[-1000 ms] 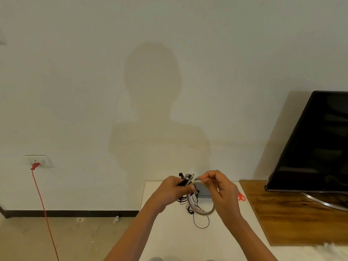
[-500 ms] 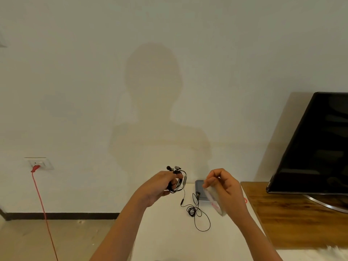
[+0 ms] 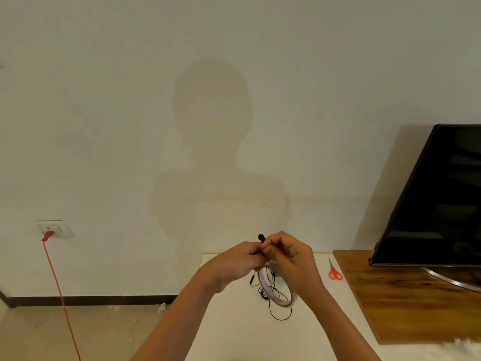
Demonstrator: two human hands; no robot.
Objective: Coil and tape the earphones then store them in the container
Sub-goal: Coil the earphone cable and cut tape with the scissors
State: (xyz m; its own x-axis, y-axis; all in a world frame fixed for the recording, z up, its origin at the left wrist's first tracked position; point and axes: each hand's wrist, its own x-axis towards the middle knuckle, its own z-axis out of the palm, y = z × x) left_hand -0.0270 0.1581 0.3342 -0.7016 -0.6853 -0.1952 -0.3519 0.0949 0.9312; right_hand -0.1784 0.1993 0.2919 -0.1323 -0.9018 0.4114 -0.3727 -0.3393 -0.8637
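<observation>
White tabletop against a plain pale wall, and both hands are up over it, pressed together at the fingertips. Pinched between them sit the coiled earphones, one black earbud poking out just above the grip, the rest buried in the fingers. Left hand is curled tight around that bundle; right hand closes in from the other side, thumb and forefinger nipping at the same spot, so both are clamped narrow on the earphones. Just below the grip hangs the clear tape roll, tilted on edge, its upper rim hidden under the right hand; whether it is held or looped on a finger, I cannot tell. Under the roll, a second loose black cable sprawls on the table. Off to the right of the grip, red scissors lie flat near the table's edge, beside a wooden stand carrying a dark screen. Far left, a red cord drops from a wall socket.
</observation>
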